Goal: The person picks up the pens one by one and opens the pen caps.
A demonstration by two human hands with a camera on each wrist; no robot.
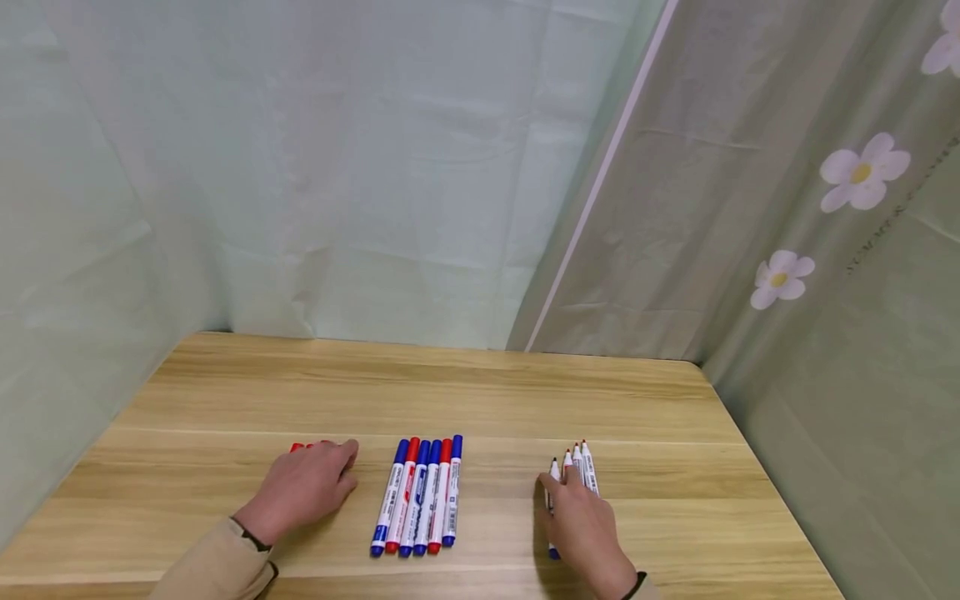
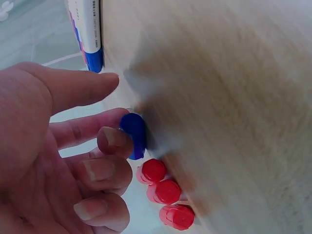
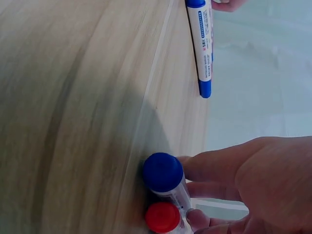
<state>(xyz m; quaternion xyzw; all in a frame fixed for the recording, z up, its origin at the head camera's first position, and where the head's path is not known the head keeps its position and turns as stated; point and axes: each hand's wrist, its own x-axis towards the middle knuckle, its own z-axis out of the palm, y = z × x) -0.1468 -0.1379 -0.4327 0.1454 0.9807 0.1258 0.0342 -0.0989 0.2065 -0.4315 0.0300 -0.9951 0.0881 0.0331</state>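
My left hand [image 1: 303,487] is over loose caps at the table's left. In the left wrist view, a blue cap [image 2: 134,131] stands right at the fingertips, while the thumb is apart from it. Red caps [image 2: 165,191] sit in a row beside it. On the right, my right hand [image 1: 581,525] holds a blue-ended marker [image 3: 163,171] with thumb and fingers. That marker lies uncapped at the left of several uncapped markers [image 1: 588,467], tips pointing away. A red-ended marker [image 3: 163,217] is next to it in the right wrist view. The palm hides most of this group.
Between the hands, capped blue and red markers [image 1: 420,496] lie side by side in a row, caps toward the far side. The wooden table [image 1: 450,383] reaches back to a pale curtain [image 1: 390,208]. Another curtain with flowers [image 1: 862,175] hangs along the right.
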